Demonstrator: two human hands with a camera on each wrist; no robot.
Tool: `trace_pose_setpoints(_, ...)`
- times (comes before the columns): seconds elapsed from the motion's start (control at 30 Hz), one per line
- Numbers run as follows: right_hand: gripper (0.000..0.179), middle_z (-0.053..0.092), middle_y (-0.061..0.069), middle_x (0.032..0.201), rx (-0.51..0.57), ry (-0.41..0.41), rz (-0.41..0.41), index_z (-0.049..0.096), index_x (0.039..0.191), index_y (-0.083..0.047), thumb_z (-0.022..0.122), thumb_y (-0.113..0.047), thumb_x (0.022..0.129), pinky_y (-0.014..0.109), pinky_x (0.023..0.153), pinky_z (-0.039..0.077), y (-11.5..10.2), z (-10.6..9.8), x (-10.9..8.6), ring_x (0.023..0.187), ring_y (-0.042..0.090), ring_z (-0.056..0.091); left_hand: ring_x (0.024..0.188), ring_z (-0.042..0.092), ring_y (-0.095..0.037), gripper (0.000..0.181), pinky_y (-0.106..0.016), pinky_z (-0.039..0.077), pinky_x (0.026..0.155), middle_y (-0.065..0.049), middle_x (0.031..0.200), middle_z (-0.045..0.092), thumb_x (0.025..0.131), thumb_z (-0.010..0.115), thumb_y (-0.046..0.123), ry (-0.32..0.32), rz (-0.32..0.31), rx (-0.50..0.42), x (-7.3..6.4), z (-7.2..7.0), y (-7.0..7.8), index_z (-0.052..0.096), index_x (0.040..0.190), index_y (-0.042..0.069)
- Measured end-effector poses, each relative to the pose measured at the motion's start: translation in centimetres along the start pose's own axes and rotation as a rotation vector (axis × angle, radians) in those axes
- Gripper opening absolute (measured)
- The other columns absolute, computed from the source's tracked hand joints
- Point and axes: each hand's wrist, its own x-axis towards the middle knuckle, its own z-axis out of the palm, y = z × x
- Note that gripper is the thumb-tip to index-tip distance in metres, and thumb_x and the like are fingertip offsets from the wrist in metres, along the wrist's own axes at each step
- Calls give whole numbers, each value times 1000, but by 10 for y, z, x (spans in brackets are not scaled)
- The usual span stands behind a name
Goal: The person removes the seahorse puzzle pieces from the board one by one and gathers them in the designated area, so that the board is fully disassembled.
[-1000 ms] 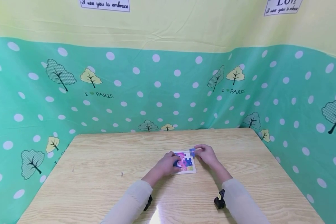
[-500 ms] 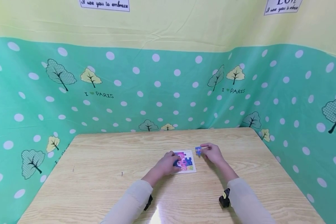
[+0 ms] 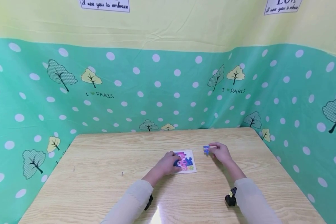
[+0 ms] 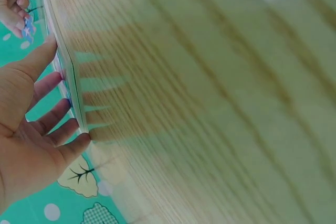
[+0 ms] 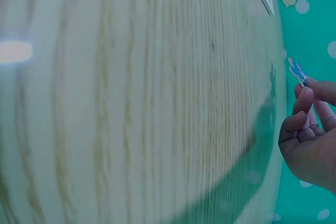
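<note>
A small jigsaw puzzle (image 3: 189, 162) in a white frame lies on the table, showing a pink figure on dark blue. Its upper right part shows white where no piece lies. My left hand (image 3: 168, 163) covers the left side of the puzzle. In the left wrist view the spread fingers of that hand (image 4: 39, 124) touch the board along its edge. Right of the frame, my right hand (image 3: 220, 152) pinches a blue puzzle piece (image 3: 206, 150) between thumb and fingertips. The right wrist view shows this piece (image 5: 296, 71) tilted, raised over the table.
The wooden table (image 3: 100, 174) reaches back to a green dotted curtain (image 3: 156, 93), which also hangs at both sides. Black wrist devices (image 3: 231, 197) sit under the sleeves. A small dark mark (image 3: 122, 174) shows on the tabletop at left.
My right hand has moved to the right with the puzzle piece, from over the frame's upper right corner to beside it. The left hand has stayed on the puzzle.
</note>
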Motion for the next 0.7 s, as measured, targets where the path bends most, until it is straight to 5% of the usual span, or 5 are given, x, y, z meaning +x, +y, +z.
trace_pose_setpoints(0.7, 36, 59, 10, 97, -15, 19, 58, 53, 126, -1, 54, -16, 94, 23, 56, 45, 13, -17, 5, 66, 14, 54, 120, 48, -26, 50, -39, 43, 103, -9, 132, 47, 82, 70, 37, 6, 0, -12, -1, 0, 0, 56, 128, 20)
